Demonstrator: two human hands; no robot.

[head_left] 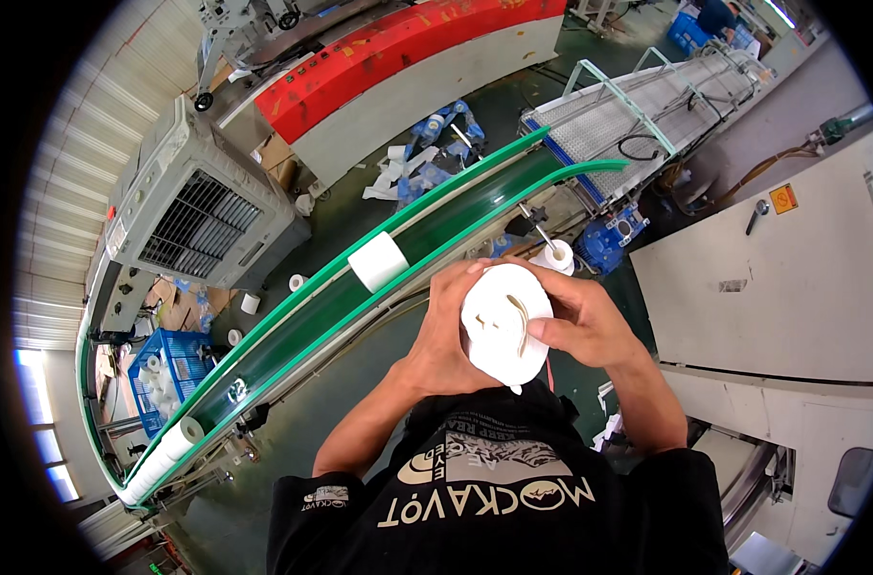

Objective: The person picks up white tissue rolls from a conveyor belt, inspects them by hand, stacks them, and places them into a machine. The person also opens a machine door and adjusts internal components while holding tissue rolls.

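Note:
Between my two hands is a white toilet paper roll [494,311], its round end turned up toward me. The cardboard core in that end looks squashed into a curved slit, and the paper around it is creased. My left hand [438,335] wraps the roll's left side. My right hand [590,321] grips the right side, its thumb pressed on the end beside the slit. Just past my hands, a conveyor with green side rails [293,335] carries another white roll [378,262]. More rolls [173,443] stand in a row at its lower left end.
A blue crate [173,359] of rolls stands beyond the conveyor, near a grey air cooler [202,206]. Paper and plastic scraps [422,172] litter the floor by a red-topped machine [389,67]. A metal mesh conveyor [609,120] joins at upper right; a pale cabinet [772,268] stands right.

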